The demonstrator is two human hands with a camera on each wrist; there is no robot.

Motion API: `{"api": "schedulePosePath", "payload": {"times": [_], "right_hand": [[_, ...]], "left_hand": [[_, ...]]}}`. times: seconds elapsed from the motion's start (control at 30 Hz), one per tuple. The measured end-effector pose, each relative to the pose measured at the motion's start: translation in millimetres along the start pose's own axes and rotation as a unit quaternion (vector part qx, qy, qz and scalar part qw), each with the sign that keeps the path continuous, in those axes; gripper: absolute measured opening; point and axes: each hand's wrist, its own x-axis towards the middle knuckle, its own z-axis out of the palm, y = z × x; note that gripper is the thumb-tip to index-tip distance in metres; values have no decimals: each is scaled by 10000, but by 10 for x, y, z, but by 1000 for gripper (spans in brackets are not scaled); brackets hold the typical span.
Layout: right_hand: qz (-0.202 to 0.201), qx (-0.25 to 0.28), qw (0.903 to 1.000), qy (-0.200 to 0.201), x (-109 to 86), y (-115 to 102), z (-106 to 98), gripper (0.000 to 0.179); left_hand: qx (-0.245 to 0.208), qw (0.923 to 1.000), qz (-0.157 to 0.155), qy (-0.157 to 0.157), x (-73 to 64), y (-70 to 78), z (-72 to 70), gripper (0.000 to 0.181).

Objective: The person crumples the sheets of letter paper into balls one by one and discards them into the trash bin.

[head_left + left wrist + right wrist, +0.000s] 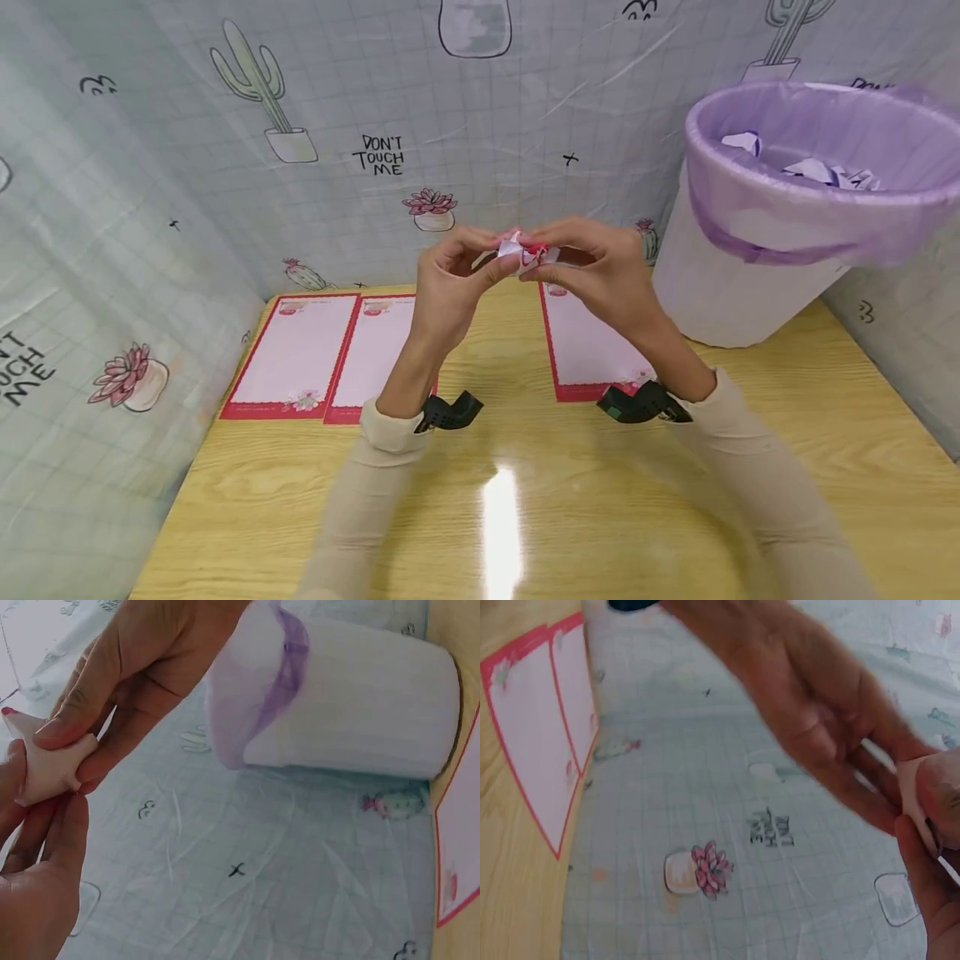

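Note:
A crumpled piece of white paper with red on it (512,249) is held up above the table between both hands. My left hand (448,283) pinches its left side with thumb and fingers, while my right hand (611,271) pinches the right side. The left wrist view shows the paper (54,766) squeezed small, a red tip at one corner. Only part of the paper (910,786) appears in the right wrist view, where fingers hide the remainder. Below the right forearm lies a flat red-bordered sheet (592,346), partly covered by that hand and wrist.
Two more red-bordered sheets (292,358) lie side by side at the left of the wooden table (570,508), the right one partly behind the left arm. A white bin (720,283) with a purple liner stands at the back right, holding crumpled papers (813,172). Patterned sheeting surrounds the table.

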Motion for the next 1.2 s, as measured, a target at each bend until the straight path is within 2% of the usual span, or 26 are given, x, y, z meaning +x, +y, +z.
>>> {"api": "schedulePosePath", "payload": {"times": [0.1,0.17,0.23,0.3,0.33,0.43,0.53,0.6,0.73,0.87,0.93,1.0,1.07,1.1,1.13,1.17,1.2], "right_hand": [[-132,-148,9998,-19,19,39,-31,35],[-325,-354,9988,-3,32,57,-21,33],[-508,-641,9966,-14,30,56,11,31],[-548,-832,9950,23,17,42,53,32],[-464,-801,9957,78,10,29,73,35],[166,-61,9994,281,-5,-32,109,52],[878,587,9931,502,-12,-86,121,59],[1157,681,9900,442,-28,-109,112,55],[1299,660,9890,243,-67,-129,94,40],[1151,646,9907,346,-76,-123,109,30],[1121,468,9914,480,-82,-109,127,25],[1109,264,9912,672,-96,-86,141,23],[1093,34,9899,899,-107,-49,152,21],[1075,-57,9889,1024,-111,-31,158,21],[1040,-162,9878,1144,-116,-13,166,20],[962,-282,9872,1240,-118,2,177,19],[867,-391,9866,1328,-118,18,193,18]], "left_hand": [[220,9996,153,-27,14,7,27,31],[395,9989,236,109,32,4,57,41],[575,9973,301,354,39,-3,84,40],[644,9954,351,613,53,-2,109,30],[595,9950,402,697,63,1,118,29],[110,9947,626,811,89,14,139,30],[-420,9915,949,784,115,7,148,25],[-684,9883,1143,744,110,-2,145,21],[-939,9854,1271,630,97,-24,122,19],[-916,9904,890,522,112,-27,84,20],[-678,9950,575,452,108,-17,57,21],[-135,9993,228,265,75,4,20,25],[589,9981,76,-156,31,31,-16,34],[1028,9938,111,-417,9,42,-31,39],[1500,9861,248,-668,-14,54,-40,44],[2004,9745,488,-889,-31,63,-44,47],[2511,9587,821,-1059,-44,73,-39,49]]}}
